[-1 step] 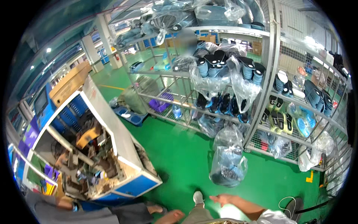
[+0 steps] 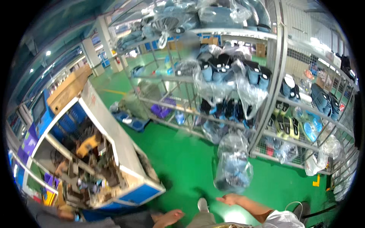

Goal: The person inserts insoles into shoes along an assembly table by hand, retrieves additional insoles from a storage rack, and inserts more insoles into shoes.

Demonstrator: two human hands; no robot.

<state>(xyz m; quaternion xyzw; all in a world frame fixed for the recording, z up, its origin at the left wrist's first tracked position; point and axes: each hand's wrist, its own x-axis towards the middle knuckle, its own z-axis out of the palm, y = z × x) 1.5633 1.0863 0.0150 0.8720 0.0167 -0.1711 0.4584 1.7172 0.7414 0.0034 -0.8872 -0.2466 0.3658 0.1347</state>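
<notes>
Green glossy floor (image 2: 182, 159): carries everything listed here.

Item 1, nearest, lower edge of view: left hand (image 2: 169, 218), fingers (image 2: 178, 215) loosely spread and released, grasping nothing, low over the floor beside a pale shoe (image 2: 203, 205).

Item 2: right hand (image 2: 230, 198), palm down, fingers extended and released, empty. It reaches toward item 3 and sits just below it, apparently not touching.

Item 3: clear plastic bag (image 2: 233, 165), bulging with dark and blue pieces, likely footwear parts. It hangs or stands at the near corner post of the rack, just above the right hand, its top bunched to keep the contents together.

Item 4, left: blue-and-white machine (image 2: 114, 144), casing open on top so its mechanism shows, with a yellow part (image 2: 88, 145) inside. Cardboard (image 2: 70, 89) rests on its far end.

Item 5, beyond the bag: grey wire rack (image 2: 279, 76), several shelves. Dark and blue shoe parts (image 2: 224, 70) stand in rows, many in clear bags, presumably sorted by batch. More bags (image 2: 319, 154) hang at its right edge.

Item 6, farthest: white pillars (image 2: 110, 45) and ceiling lights.
</notes>
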